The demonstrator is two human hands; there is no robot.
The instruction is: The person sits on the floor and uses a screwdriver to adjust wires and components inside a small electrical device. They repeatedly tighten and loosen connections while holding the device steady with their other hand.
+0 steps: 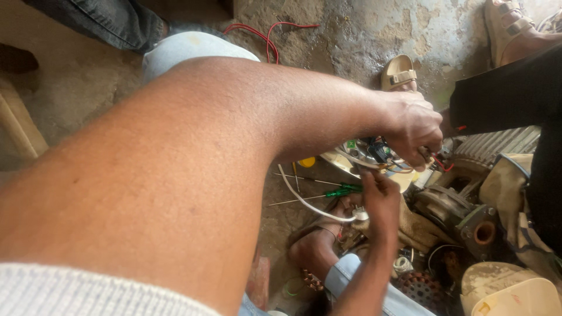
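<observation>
My left arm crosses the whole frame, and my left hand [413,129] is closed over a bunch of thin wires on top of a round whitish electrical unit [354,157]. The unit carries a black part [379,151] and a small green piece [351,143]. My right hand [380,199] comes up from below. Its fingertips are pinched together at the unit's lower rim, on the same wires. What the fingers hold is mostly hidden by the hands.
Two green-handled screwdrivers [344,190] and a white cable [304,203] lie on the dirty concrete floor. A grimy motor [468,205] with a ribbed housing [497,143] sits on the right. Another person's black sleeve [503,99], sandalled feet [398,71], red wires [263,35] and a yellowish container [515,292] surround it.
</observation>
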